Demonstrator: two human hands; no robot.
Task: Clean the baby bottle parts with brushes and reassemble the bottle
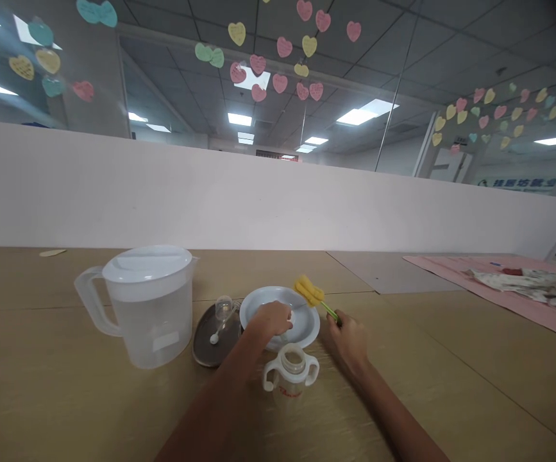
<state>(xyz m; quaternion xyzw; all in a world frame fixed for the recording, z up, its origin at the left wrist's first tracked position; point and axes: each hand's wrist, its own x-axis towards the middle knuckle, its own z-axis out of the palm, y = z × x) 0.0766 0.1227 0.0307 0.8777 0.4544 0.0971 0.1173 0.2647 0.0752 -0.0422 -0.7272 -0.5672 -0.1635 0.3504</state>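
My left hand (pixel 272 319) reaches over a pale blue plate (pixel 258 305) and closes on a small white piece lying on it; what that piece is cannot be told. My right hand (pixel 347 337) grips the green handle of a bottle brush with a yellow sponge head (pixel 309 290), which hangs over the plate's right rim. Just in front of the plate stands an open two-handled baby bottle (pixel 291 378), between my two forearms.
A clear plastic pitcher (pixel 145 305) with a white lid stands at the left. A dark round tray (pixel 206 333) beside the plate holds a clear cap and a small white spoon. A pink cloth (pixel 508 292) with packets lies at the far right. A white partition runs behind the wooden table.
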